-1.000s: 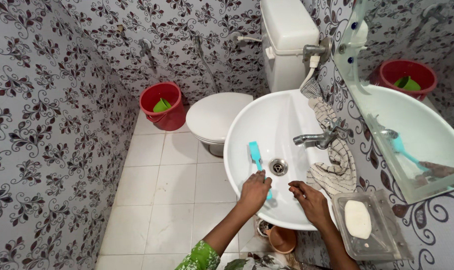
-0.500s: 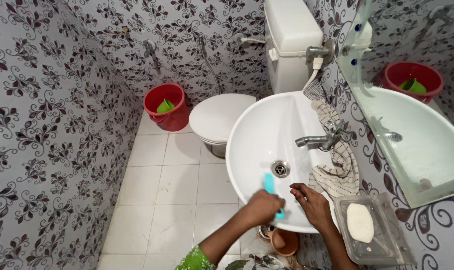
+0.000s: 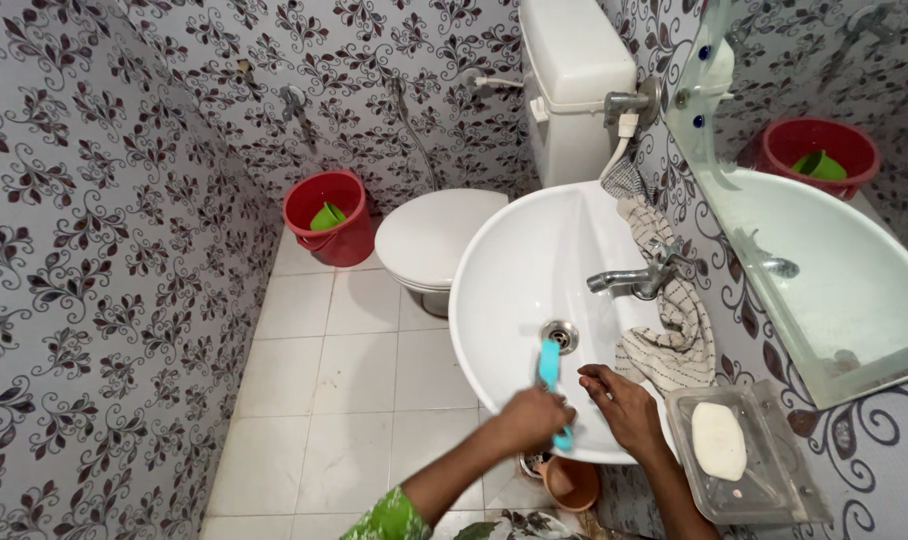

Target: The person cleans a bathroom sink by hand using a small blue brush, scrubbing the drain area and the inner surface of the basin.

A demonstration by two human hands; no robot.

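Shifted since a second ago: teal brush (image 3: pixel 551 371) drawn back from the far left of the white basin (image 3: pixel 504 290) to just beside the drain (image 3: pixel 559 335). Left hand (image 3: pixel 534 418) clenching the brush handle, head pointing up. Right hand (image 3: pixel 621 405) resting released on the near basin rim, beside the striped cloth (image 3: pixel 671 330).
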